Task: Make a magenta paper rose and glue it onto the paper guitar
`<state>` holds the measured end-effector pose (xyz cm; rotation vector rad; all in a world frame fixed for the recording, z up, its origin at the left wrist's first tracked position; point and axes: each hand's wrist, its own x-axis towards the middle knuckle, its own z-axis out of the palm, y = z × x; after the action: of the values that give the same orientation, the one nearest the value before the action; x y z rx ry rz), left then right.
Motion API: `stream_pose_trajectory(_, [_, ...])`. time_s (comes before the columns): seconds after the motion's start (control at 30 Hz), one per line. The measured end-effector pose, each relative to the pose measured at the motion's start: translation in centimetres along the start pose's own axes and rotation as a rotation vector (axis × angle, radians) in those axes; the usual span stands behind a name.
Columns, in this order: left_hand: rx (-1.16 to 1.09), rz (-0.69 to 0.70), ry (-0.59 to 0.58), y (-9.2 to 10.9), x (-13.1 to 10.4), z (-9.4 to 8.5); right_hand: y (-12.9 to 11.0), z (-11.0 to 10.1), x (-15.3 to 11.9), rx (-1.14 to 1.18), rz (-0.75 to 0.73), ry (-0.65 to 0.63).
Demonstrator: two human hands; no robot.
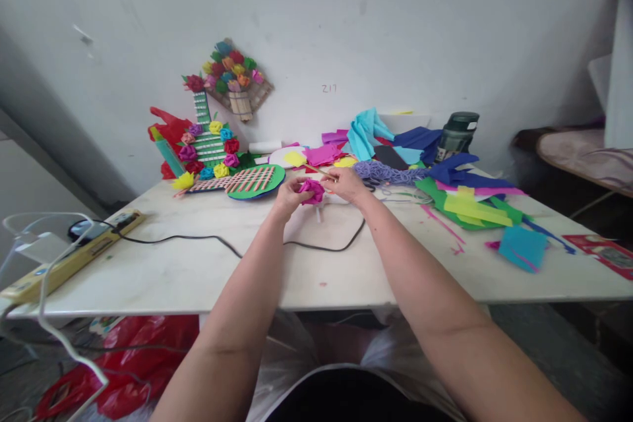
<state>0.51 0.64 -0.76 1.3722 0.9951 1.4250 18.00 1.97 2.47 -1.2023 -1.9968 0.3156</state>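
Here's the crumpled magenta paper flower (pixel 312 192), above the white tabletop (pixel 316 277), gripped by the left hand's (pixel 291 196) fingers; the right hand (pixel 346 184) pinches a thin tan stick (pixel 319 172), its fingertips hard to make out, a black cable (pixel 321 248) running partly hidden behind the forearms.

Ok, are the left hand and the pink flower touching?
Touching. The head view shows it: the thumb and fingertips of the left hand rest against the left side of the pink flower, with no gap between them.
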Motion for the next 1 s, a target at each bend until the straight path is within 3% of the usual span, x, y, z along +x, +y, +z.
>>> stream_pose_trajectory(0.2, [0.069,0.061,0.01,-0.3,0.0,0.1,-0.6,0.2,-0.1,-0.1,-0.027,0.002])
stream_pose_trajectory(0.43, [-0.049,0.024,0.013,-0.1,-0.1,0.0,-0.3,-1.4,-0.2,0.105,-0.025,-0.064])
stream_pose_trajectory(0.63, [-0.214,-0.027,-0.054,0.0,-0.2,-0.7,1.1,-2.0,0.3,0.017,0.015,-0.038])
stream_pose_trajectory(1.0, [-0.144,0.01,-0.041,-0.1,-0.2,-0.7,2.2,-3.5,0.0,-0.102,0.031,-0.019])
